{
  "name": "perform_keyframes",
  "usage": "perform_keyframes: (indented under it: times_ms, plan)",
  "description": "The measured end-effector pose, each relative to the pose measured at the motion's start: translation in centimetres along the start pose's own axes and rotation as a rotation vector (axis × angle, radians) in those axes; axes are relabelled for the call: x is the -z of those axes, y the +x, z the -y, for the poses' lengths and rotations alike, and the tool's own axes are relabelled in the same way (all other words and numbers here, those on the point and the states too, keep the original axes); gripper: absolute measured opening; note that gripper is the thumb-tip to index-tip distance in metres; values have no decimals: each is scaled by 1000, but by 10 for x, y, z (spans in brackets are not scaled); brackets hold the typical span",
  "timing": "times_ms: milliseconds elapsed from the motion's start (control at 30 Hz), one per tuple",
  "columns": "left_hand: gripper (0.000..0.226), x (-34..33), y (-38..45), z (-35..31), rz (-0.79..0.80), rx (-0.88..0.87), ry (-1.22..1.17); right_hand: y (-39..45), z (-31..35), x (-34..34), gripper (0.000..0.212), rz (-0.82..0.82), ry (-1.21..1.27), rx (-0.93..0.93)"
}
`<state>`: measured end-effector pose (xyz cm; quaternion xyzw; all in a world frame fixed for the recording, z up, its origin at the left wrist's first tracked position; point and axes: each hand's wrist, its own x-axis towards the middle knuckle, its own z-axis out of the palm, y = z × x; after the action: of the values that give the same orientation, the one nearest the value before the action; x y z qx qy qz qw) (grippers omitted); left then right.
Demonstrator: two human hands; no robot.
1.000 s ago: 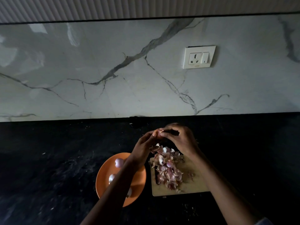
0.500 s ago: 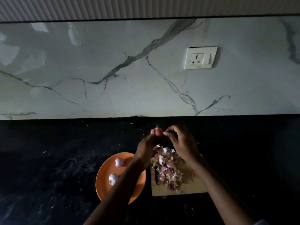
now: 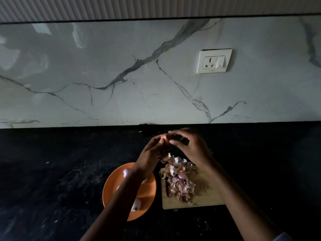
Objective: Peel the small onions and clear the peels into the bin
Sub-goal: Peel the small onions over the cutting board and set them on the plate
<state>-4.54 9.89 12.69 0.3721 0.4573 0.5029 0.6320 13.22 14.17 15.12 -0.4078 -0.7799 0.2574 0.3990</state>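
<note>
- one small onion [image 3: 164, 137] is held up over the far end of the cutting board, pinched in the fingertips of the left hand [image 3: 151, 153].
- the right hand [image 3: 189, 146] meets it from the other side, thumb and forefinger closing on its skin; what dark thing sits under the curled fingers i cannot tell.
- below, a single heap of peels [image 3: 178, 180] covers much of the wooden cutting board [image 3: 208, 199], so most peeling looks done.
- on the orange plate [image 3: 112, 192] just left of the board i count three peeled onions [image 3: 126, 172], with the arm hiding part of the plate.
- left to do, by my reading: finish this onion, then clear the peels; no bin is in view.
</note>
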Motion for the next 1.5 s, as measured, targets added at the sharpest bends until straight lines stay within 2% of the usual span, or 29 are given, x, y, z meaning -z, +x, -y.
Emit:
perform_keyframes:
  times_ms: [233,400,567,700,800,900,1000,1100,1167,1233,1300,1500]
  plan:
    - [33,0,-2,1,26,-41,18,-1,-6,-2,22,-61,-48,106]
    - [34,-6,-4,3,48,-76,11,-5,-6,-3,10,-121,-43,95]
    - [36,-11,-3,5,9,-161,77,-7,-6,-4,8,-127,-22,5]
    - [38,-13,-2,2,36,-188,130,-8,-6,-7,16,-111,29,-121]
    - [38,-10,-2,-1,62,-167,135,-8,-3,-7,17,-73,127,-257]
    - [38,-9,-2,-7,83,-159,144,-8,-1,-9,14,-94,305,-311]
    - [37,-10,-2,-10,76,-147,145,-6,1,-8,10,-98,399,-297]
    - [29,-7,0,-7,-2,-109,140,-3,-5,-3,16,-102,332,-288]
    - [27,-4,2,-4,-35,-98,142,-2,-9,2,15,-27,288,-283]
    - [31,-2,2,-6,-34,-103,152,-2,-8,6,28,68,201,-236]
    - [38,-2,1,-8,-13,-98,166,-4,-5,8,33,88,127,-157]
    - [35,-4,0,-7,23,-80,211,-3,1,8,15,-11,73,-4]
